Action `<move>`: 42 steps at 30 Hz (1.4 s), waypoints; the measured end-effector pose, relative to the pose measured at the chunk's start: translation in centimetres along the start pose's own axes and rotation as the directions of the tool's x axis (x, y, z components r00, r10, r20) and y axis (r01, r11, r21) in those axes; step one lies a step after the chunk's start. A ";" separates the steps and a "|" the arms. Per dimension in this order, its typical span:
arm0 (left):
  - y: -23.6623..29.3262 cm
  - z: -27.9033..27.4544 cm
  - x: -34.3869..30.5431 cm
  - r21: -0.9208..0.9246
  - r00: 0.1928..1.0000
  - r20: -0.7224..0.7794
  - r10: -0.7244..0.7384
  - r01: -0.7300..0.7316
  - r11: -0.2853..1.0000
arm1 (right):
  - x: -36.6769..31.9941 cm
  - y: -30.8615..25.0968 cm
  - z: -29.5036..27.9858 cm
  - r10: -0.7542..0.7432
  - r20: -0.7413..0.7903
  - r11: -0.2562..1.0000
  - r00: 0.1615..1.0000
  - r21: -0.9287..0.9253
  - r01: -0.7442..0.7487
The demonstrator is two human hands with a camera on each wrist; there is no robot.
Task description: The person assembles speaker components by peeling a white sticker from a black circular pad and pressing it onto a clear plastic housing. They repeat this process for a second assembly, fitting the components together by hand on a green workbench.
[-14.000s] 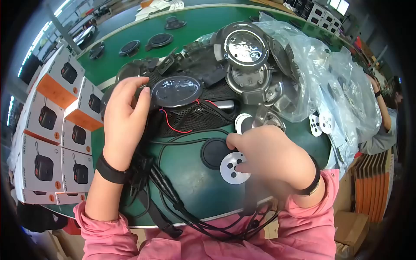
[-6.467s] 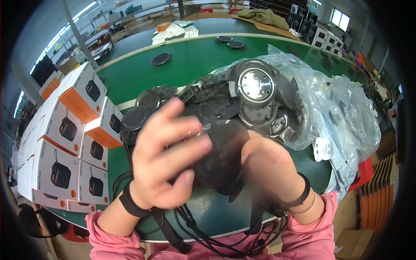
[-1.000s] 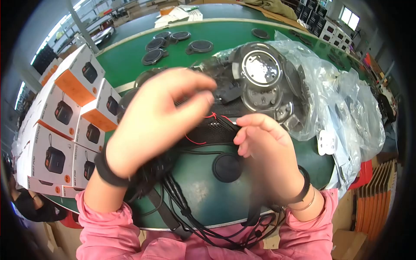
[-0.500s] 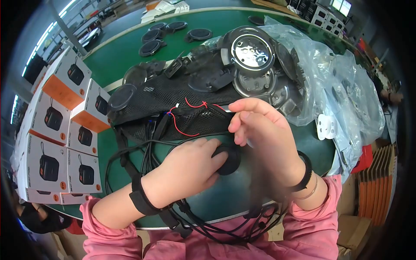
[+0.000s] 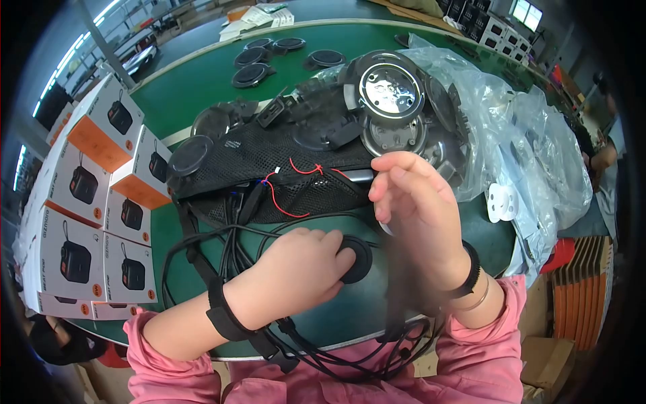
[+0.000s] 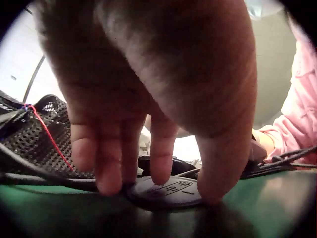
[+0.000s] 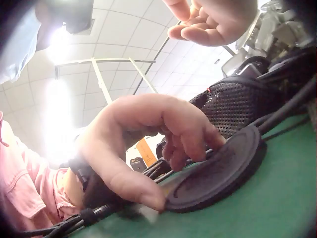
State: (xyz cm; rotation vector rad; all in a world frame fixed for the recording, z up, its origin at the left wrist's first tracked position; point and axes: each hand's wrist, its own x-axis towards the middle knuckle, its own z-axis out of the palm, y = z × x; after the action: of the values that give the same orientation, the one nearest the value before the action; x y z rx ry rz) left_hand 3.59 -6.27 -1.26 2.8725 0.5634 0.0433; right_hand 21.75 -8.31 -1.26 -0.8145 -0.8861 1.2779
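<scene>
My left hand (image 5: 286,273) pinches a flat black round pad (image 5: 359,259) by its edges. In the left wrist view, the pad (image 6: 161,195) shows raised lines and small markings on its face, between thumb and fingertips. Seen from the right wrist, it tilts with one side lifted off the green table. My right hand (image 5: 420,192) is held up beside it, fingers loosely bent; its fingers (image 7: 203,34) hold nothing visible. A black mesh bag (image 5: 242,151) with thin red wires (image 5: 275,198) lies just beyond both hands.
Dark round plastic housings (image 5: 391,87) pile up behind the bag, beside clear plastic bags (image 5: 511,114). Several round dark parts (image 5: 250,75) lie farther back. White boxes (image 5: 70,256) stack at left. Black cables (image 5: 336,357) run along the front edge. A white holed piece (image 5: 501,202) lies right.
My left hand has come down from over the mesh bag to the black pad and now tilts it. The right hand stays raised. Earlier, the right hand was at a white holed disc.
</scene>
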 end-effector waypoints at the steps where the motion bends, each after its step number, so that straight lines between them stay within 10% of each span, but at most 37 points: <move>1: 0.1 0.1 0.0 0.001 1.000 -0.002 0.001 -0.001 1.000 | 0.0 0.0 0.0 -0.008 -0.002 1.000 1.000 -0.013 0.008; 4: 0.2 0.0 0.0 0.113 0.997 -0.040 0.064 -0.059 0.992 | 0.0 0.0 0.1 -0.020 0.027 0.999 0.999 -0.028 0.021; 7: -0.6 -0.8 0.1 -0.174 0.890 -0.446 -0.099 0.022 0.985 | -0.5 -0.2 0.8 0.019 0.015 0.978 1.000 -0.206 -0.016; 10: -1.3 -1.0 -0.3 -0.874 0.749 -0.279 -0.602 0.061 0.481 | -0.1 0.4 0.4 -0.332 0.252 0.646 0.909 -0.642 0.414; 13: -0.4 -1.0 -0.1 -0.986 0.768 -0.158 -0.621 -0.084 0.147 | 0.0 0.0 0.9 -0.409 0.286 0.540 0.866 -0.689 0.483; 21: -0.4 -0.8 -0.1 -0.849 0.812 -0.371 -0.450 -0.101 0.519 | -0.1 -0.4 0.7 -0.602 0.424 0.112 0.677 -0.794 0.597; 26: -1.3 0.1 0.3 -0.701 0.776 -0.534 -0.336 -0.183 0.690 | -0.9 -0.4 1.2 -0.399 0.284 0.516 0.872 -0.717 0.469; 33: -0.9 -0.2 0.3 -0.821 0.722 -0.459 -0.519 -0.122 0.557 | -0.9 0.2 0.9 -0.336 0.309 0.598 0.890 -0.660 0.455; 42: -0.6 -0.8 0.2 -0.487 0.732 -0.612 -0.298 -0.052 0.872 | -1.2 0.5 0.9 -0.267 0.272 0.721 0.924 -0.580 0.379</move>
State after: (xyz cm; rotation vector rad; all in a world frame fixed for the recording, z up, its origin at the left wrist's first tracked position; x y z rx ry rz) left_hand 3.48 -5.45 -0.60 2.2465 0.7383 1.0885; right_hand 20.66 -9.38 -1.39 -1.0119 -1.5711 0.7317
